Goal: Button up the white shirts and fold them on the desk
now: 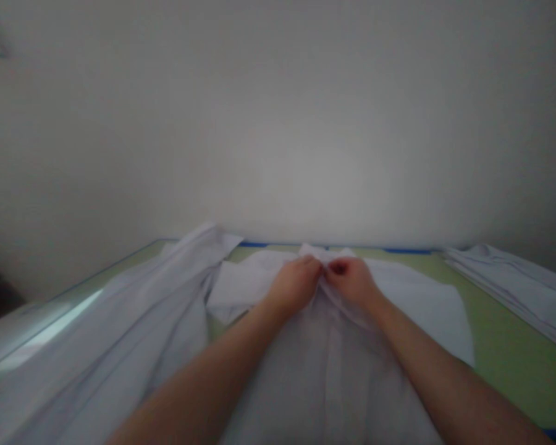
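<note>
A white short-sleeved shirt (306, 371) lies spread on the green table, its collar end away from me and its front strip running toward me. My left hand (299, 281) is closed on the shirt's front near the collar. Right beside it, my right hand (352, 281) pinches the cloth at the same spot, thumb and fingers together. The fabric is drawn up a little between the two hands. Whatever small part the fingertips hold, such as a button, is too blurred to make out.
More white garments (120, 334) lie heaped along the left side of the table. A folded white stack (519, 278) sits at the right. The green tabletop (500, 371) has a blue edge and meets a plain pale wall (278, 123) behind.
</note>
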Motion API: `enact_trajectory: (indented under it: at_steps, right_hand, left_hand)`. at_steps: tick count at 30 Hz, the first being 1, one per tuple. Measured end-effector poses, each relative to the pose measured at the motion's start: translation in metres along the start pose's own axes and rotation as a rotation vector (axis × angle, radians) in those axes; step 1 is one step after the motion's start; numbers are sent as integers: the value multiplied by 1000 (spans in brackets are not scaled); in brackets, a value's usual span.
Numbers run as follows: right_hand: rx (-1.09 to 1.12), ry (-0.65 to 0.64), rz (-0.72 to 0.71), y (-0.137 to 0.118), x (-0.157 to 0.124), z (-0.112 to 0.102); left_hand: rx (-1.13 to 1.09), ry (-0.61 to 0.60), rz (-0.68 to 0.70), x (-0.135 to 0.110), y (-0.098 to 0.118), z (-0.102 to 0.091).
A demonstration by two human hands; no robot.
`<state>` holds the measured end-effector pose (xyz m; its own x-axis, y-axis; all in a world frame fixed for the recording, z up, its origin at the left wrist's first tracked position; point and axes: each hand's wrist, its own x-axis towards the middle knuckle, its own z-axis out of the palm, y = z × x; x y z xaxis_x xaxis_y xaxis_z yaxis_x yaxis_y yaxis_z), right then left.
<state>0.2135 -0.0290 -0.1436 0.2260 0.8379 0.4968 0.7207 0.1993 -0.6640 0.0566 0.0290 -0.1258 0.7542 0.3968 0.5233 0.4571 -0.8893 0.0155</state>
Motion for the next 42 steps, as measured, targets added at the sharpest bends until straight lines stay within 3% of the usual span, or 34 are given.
enact_trajectory:
  at_steps: [6, 15, 21, 26, 34, 42]
  right_hand:
    - [163, 3, -104, 4, 0, 0]
    - [-33, 118, -177, 5, -2, -1]
    - [-190, 180, -296, 1, -4, -4]
    - [-298, 162, -381, 0, -5, -6]
    - [-389, 95, -426, -1, -5, -6]
    - [-379, 51, -471, -3, -5, -7]
  left_hand:
    - [-100, 29, -13, 1, -3, -1]
    - [-278, 122, -11, 2, -6, 3]
    - [-551, 177, -159, 3, -2, 13]
    - [-751, 190, -320, 2, 2, 26]
    - [-842, 162, -443, 4, -2, 37]
    - [-875, 146, -505, 7, 1, 37]
